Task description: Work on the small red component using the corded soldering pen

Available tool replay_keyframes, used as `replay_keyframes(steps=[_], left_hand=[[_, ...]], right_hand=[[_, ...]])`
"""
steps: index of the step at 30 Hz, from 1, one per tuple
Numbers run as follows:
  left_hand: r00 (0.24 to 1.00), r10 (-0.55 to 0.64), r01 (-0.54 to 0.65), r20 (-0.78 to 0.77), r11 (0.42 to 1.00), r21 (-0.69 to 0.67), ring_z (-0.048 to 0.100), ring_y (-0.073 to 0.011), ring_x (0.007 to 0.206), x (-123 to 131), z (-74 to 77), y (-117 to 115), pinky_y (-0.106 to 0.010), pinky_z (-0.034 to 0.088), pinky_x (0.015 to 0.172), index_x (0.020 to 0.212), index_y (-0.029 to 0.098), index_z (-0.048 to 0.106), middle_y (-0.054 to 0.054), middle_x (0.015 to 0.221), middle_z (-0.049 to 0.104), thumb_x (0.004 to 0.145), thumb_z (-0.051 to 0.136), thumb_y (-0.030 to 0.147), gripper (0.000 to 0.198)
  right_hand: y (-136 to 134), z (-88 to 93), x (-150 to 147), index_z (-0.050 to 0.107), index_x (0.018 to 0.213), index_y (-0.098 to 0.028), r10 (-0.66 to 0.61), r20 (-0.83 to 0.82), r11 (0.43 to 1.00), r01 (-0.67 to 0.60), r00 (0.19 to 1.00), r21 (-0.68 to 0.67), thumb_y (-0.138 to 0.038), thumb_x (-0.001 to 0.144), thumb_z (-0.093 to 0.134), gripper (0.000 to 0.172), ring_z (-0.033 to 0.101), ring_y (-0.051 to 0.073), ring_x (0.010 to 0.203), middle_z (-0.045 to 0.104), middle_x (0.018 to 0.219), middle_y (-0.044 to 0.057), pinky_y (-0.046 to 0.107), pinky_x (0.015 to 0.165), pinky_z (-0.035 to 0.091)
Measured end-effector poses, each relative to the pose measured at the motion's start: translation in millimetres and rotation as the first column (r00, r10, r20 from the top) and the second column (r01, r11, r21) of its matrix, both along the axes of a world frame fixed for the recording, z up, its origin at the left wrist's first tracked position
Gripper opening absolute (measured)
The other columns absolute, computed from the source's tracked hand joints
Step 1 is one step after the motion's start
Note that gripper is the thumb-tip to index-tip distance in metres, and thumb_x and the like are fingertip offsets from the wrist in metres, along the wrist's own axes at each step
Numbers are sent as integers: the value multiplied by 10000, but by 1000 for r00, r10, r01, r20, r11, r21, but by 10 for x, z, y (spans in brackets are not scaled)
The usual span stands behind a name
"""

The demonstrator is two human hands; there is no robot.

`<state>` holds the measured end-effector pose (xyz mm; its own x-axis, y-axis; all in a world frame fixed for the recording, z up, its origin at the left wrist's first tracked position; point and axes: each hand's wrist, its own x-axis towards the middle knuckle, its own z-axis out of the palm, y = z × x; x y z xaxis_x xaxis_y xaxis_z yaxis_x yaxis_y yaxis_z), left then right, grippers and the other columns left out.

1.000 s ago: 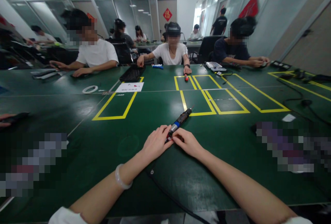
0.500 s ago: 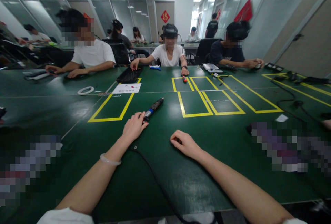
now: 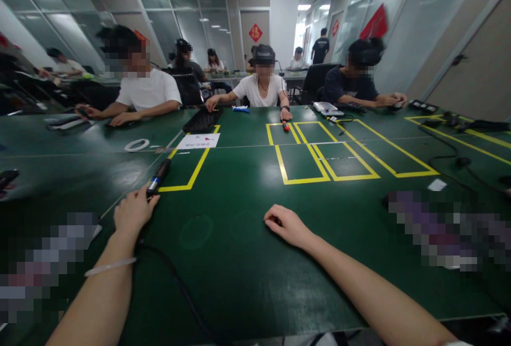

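Observation:
My left hand [image 3: 134, 212] is closed on the rear end of a dark pen-shaped tool [image 3: 158, 176] with a blue and silver band. The tool lies over the left edge of a yellow tape outline [image 3: 174, 188], its tip pointing away from me. A black cable [image 3: 175, 277] runs from beneath my left wrist toward the near edge. On the green table [image 3: 227, 261], right of the middle, rests my right hand [image 3: 288, 224] with its fingers curled in; whatever they may hold is hidden.
Beyond the outline lie a printed sheet [image 3: 198, 141], a black tray [image 3: 202, 119] and a white ring [image 3: 136, 145]. A person opposite touches a red tool [image 3: 285, 126]. More tape outlines [image 3: 305, 181] and cables [image 3: 451, 146] are on the right.
My left hand has moved left with the tool, from the middle of the table to the left tape outline. The cable has shifted left too. My right hand has stayed in place.

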<state>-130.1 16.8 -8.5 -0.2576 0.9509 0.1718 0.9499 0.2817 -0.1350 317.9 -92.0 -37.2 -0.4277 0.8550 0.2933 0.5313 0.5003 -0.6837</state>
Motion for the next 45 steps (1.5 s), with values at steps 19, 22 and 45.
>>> replay_keyframes(steps=[19,22,45], left_hand=[[992,-43,11,116,963,270,593,-349,987,295,177,-162,-426,472,765,1055,102,562,-218,1080,603,934,284,443,456],[926,-277,156,256,899,409,615,-269,955,697,241,-215,-362,472,812,1130,141,541,-137,1070,638,924,357,449,414],[227,-621,805,750,553,214,601,-158,854,2440,178,-1064,-282,434,795,1155,220,523,-8,920,646,946,435,410,295]], right_hand=[[-13,37,0,605,876,-195,6,15,1000,-6,1000,2,-159,889,549,68,543,152,781,585,828,18,253,690,409],[-12,43,0,602,864,-193,5,15,1000,-5,1000,-3,-163,883,557,57,547,153,781,586,827,20,251,685,408],[-34,11,-44,588,969,-167,26,-263,964,-94,964,-249,-325,900,582,172,587,125,628,638,717,-3,216,618,429]])
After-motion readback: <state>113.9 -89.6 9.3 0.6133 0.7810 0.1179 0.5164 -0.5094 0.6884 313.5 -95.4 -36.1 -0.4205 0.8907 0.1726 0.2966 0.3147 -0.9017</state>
